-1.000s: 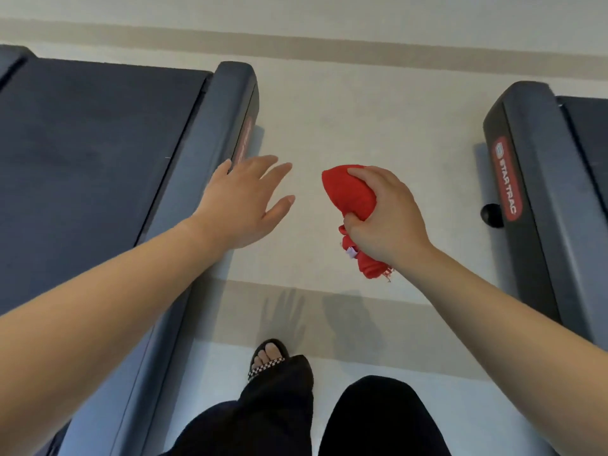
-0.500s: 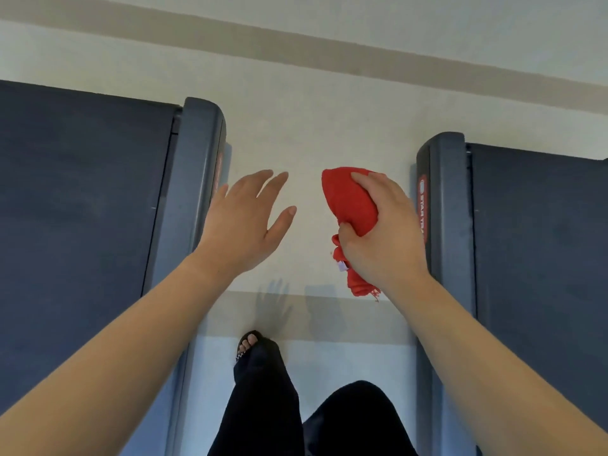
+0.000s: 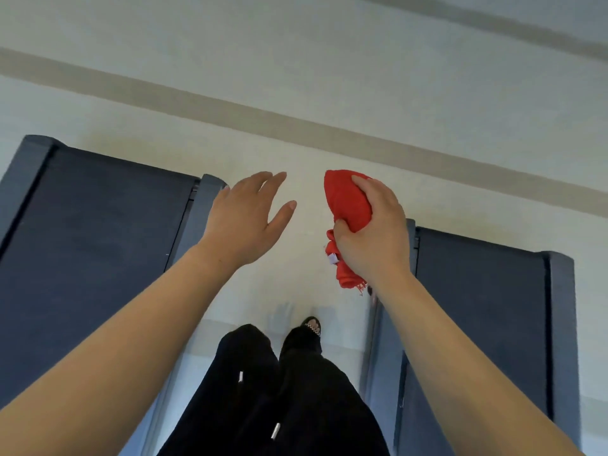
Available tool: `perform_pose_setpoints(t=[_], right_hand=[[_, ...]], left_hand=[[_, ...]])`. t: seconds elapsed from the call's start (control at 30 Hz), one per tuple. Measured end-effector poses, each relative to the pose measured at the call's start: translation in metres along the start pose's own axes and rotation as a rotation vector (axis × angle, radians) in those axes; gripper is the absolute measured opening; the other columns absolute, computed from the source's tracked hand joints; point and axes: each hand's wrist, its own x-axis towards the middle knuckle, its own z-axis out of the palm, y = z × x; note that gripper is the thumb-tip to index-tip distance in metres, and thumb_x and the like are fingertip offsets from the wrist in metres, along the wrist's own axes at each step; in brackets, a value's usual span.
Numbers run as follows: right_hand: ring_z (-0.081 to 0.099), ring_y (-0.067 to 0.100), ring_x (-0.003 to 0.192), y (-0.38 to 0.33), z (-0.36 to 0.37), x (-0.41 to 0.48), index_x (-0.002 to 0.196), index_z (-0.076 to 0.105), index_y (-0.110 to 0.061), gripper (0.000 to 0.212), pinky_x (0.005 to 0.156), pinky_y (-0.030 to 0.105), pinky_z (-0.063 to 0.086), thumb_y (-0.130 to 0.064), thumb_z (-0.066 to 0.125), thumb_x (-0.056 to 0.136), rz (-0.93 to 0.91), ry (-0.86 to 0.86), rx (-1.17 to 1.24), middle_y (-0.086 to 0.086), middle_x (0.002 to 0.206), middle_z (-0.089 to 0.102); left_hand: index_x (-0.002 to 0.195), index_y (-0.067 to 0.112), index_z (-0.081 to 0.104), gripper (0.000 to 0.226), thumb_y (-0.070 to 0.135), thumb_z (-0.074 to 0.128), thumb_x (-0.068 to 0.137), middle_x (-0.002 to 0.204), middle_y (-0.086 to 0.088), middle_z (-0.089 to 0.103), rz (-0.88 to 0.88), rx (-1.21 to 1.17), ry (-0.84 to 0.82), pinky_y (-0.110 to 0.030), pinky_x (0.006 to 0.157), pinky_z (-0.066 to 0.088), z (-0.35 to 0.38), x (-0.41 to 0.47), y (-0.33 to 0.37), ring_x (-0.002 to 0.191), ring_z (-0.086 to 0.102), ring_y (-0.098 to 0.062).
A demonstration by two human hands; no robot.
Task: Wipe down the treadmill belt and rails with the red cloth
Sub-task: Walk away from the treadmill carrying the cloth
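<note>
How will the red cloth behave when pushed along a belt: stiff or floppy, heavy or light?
Probably floppy: the red cloth is bunched in the right hand, its loose end hanging limp. Likely light: one hand holds it aloft. It may bunch rather than slide flat.

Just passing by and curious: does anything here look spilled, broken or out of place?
Nothing stands out. The crumpled red cloth is bunched in the right hand, over the pale floor between two dark treadmill belts. The left hand is open. No spills or damage show.
</note>
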Motion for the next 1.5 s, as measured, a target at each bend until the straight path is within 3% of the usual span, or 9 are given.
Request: perform_pose_setpoints(t=[0.2,0.4,0.57,0.83,1.07,1.27,1.5], right_hand=[[0.047,0.018,0.12,-0.066,-0.023,0.067,0.132,0.048,-0.025,0.06,0.097,0.041,0.045,-0.017,0.063,0.075,-0.109,-0.039,0.024,-0.007,0.135,0.047],[0.047,0.02,0.119,-0.13,0.008,0.161,0.133,0.045,-0.026,0.061,0.092,0.044,0.049,-0.019,0.064,0.075,-0.198,-0.08,-0.009,-0.007,0.136,0.045],[0.043,0.019,0.123,-0.182,0.032,0.244,0.136,0.041,-0.029,0.062,0.098,0.045,0.045,-0.024,0.064,0.077,-0.223,-0.116,-0.067,-0.007,0.14,0.041],[0.04,0.018,0.127,-0.221,0.055,0.38,0.137,0.04,-0.031,0.063,0.103,0.041,0.042,-0.027,0.064,0.079,-0.171,-0.077,-0.074,-0.008,0.143,0.039],[0.038,0.018,0.128,-0.247,0.069,0.559,0.137,0.041,-0.03,0.063,0.103,0.041,0.041,-0.022,0.063,0.078,-0.167,-0.064,-0.067,-0.008,0.143,0.039],[0.035,0.018,0.129,-0.323,0.1,0.709,0.137,0.042,-0.029,0.065,0.103,0.043,0.039,-0.02,0.063,0.076,-0.293,-0.224,-0.104,-0.008,0.145,0.037],[0.037,0.018,0.128,-0.44,0.199,0.848,0.134,0.044,-0.03,0.062,0.103,0.045,0.04,-0.021,0.062,0.075,-0.459,-0.378,-0.084,-0.008,0.142,0.04]], left_hand=[[0.145,0.016,0.031,0.057,0.045,0.03,0.095,0.147,-0.007,0.037,-0.076,-0.029,0.065,-0.047,0.104,0.034,-0.079,0.032,-0.007,0.133,0.036,-0.026],[0.144,0.015,0.032,0.055,0.043,0.033,0.096,0.147,-0.006,0.038,-0.152,-0.08,0.107,-0.046,0.105,0.034,-0.125,0.1,-0.053,0.133,0.036,-0.024],[0.145,0.017,0.031,0.057,0.046,0.031,0.095,0.147,-0.005,0.038,-0.141,-0.064,0.074,-0.045,0.105,0.035,-0.171,0.171,-0.092,0.134,0.036,-0.022],[0.145,0.021,0.031,0.057,0.048,0.029,0.094,0.147,-0.003,0.038,-0.113,-0.1,0.095,-0.041,0.106,0.035,-0.229,0.311,-0.135,0.134,0.035,-0.019],[0.146,0.026,0.026,0.057,0.051,0.026,0.095,0.151,0.001,0.033,-0.076,-0.057,0.063,-0.043,0.108,0.032,-0.274,0.49,-0.161,0.137,0.03,-0.016],[0.145,0.026,0.027,0.056,0.05,0.027,0.095,0.15,0.001,0.034,-0.214,-0.082,0.152,-0.041,0.109,0.032,-0.346,0.608,-0.219,0.137,0.031,-0.017],[0.145,0.028,0.026,0.055,0.051,0.028,0.094,0.15,0.005,0.033,-0.522,-0.142,0.26,-0.035,0.109,0.028,-0.403,0.676,-0.345,0.137,0.029,-0.015]])
